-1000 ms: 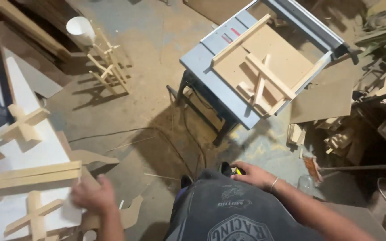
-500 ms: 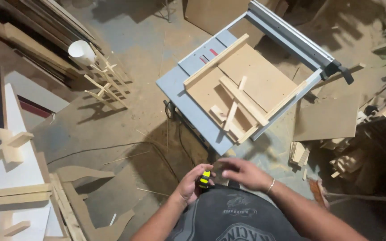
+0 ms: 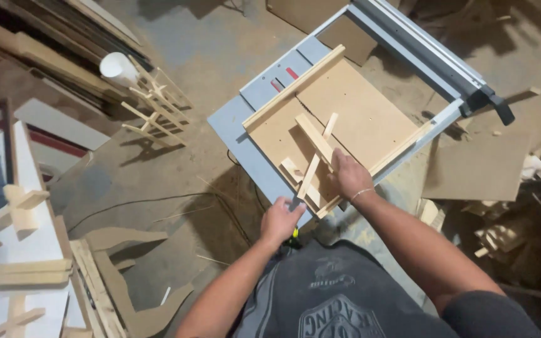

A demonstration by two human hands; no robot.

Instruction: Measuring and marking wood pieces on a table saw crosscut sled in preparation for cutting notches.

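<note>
Gripping flat wooden strip [image 3: 311,175], right hand [image 3: 349,177]

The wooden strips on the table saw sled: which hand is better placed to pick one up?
Probably the right hand: it already rests on the wooden strips. The left hand is at the table saw's near edge.

Left hand [image 3: 281,220]: gripped the near edge of the grey table saw [image 3: 255,156].
Right hand [image 3: 349,177]: rested on crossed wooden strips [image 3: 314,159] atop the plywood sled [image 3: 358,119].
Floor: dusty, scrap boards [image 3: 477,166].
</note>
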